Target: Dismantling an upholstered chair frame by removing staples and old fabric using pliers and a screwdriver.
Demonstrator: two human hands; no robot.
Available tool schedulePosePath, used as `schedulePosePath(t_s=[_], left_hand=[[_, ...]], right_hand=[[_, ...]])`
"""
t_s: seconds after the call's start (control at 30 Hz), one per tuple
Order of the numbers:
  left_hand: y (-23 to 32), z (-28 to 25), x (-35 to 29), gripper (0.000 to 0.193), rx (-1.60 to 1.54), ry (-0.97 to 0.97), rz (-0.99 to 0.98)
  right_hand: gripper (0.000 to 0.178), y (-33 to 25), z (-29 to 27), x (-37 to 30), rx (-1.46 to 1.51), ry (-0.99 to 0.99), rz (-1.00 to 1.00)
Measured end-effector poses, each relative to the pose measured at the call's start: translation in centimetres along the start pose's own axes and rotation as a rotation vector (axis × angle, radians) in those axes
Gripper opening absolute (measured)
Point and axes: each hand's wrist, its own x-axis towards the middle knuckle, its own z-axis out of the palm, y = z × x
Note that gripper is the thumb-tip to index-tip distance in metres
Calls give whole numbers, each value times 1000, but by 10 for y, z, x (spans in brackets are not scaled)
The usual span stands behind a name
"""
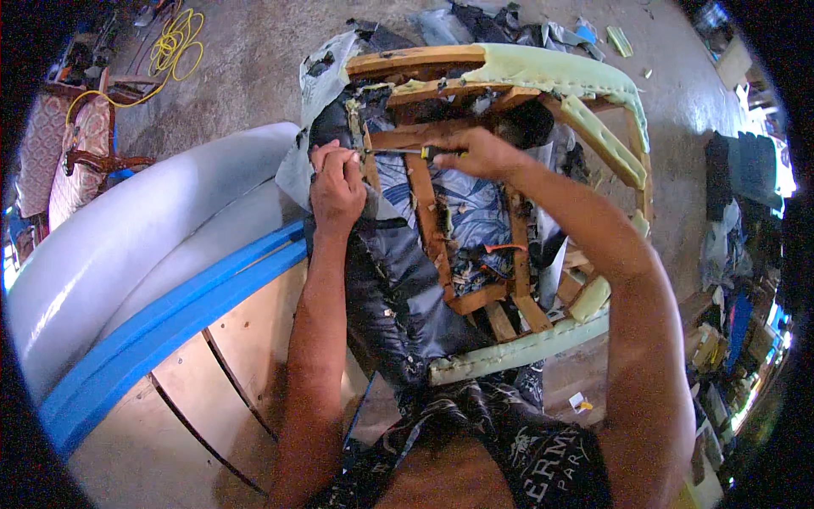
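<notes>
In front of me stands a partly stripped upholstered seat with a bare wooden frame (428,220). Black leather-like upholstery (398,263) hangs over its left side, torn and ragged along the edge. My left hand (337,187) is closed with curled fingers on that upholstery near the upper left corner. My right hand (483,154) grips a screwdriver (434,154) by its yellow and black handle. The shaft points left, its tip close to my left fingers at the frame rail. Pale foam padding (560,69) covers the far rim. An orange-handled tool (504,248) lies inside the frame on patterned fabric.
At left lie large white plastic-wrapped rolls (186,195), blue-edged plywood (212,373) and a patterned upholstered piece (85,161). A coiled yellow cord (178,42) rests on the concrete floor. Scraps (441,25) lie beyond the seat; clutter (733,322) lines the right side.
</notes>
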Motion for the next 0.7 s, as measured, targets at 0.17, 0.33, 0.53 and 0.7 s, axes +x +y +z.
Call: schedulePosePath(t_s=[0.17,0.33,0.53,0.7], left_hand=[[-6,-14,0,7,19,-13,24],[0,-1,1,6,80,0,0],[1,-2,-2,6,46,-16,-8],[-3,-14,-1,5,116,-28,67]], right_hand=[[49,-64,-12,8,-163,-54,90],[48,-16,8,0,-124,17,-31],[47,-7,32,-9,-34,133,21],[48,-44,8,8,-299,-17,115]])
